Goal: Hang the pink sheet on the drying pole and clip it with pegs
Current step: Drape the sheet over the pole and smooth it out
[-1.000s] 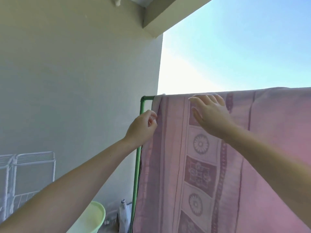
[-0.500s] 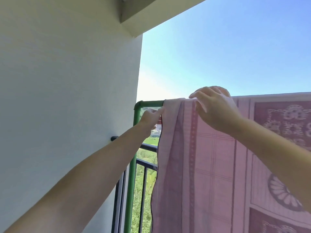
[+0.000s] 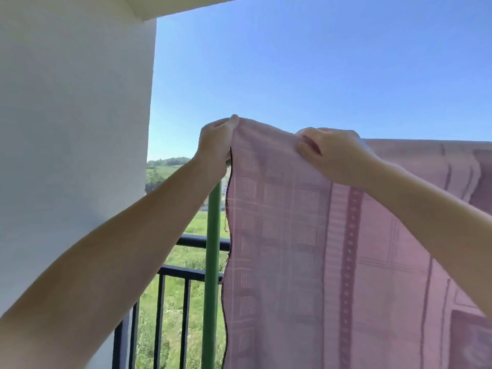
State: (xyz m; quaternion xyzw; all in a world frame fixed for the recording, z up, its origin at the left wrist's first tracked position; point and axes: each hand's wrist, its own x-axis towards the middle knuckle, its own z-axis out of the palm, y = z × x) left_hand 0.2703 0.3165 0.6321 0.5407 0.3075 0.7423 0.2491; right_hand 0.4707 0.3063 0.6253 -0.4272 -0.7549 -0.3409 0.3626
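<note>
The pink patterned sheet hangs down over the horizontal drying pole, which the cloth and my hands hide. Only the green upright post of the rack shows, just left of the sheet's edge. My left hand pinches the sheet's top left corner and holds it raised. My right hand grips the top edge a little to the right. Between my hands the cloth rises above the straight top line that runs off to the right. No pegs are in view.
A white wall stands close on the left. A black balcony railing runs behind the green post, with green fields and hills beyond. Open sky fills the upper part of the view.
Both hands have lifted the sheet's left top edge upward, above where the pole's green corner showed before. The view has tilted up and moved closer.
</note>
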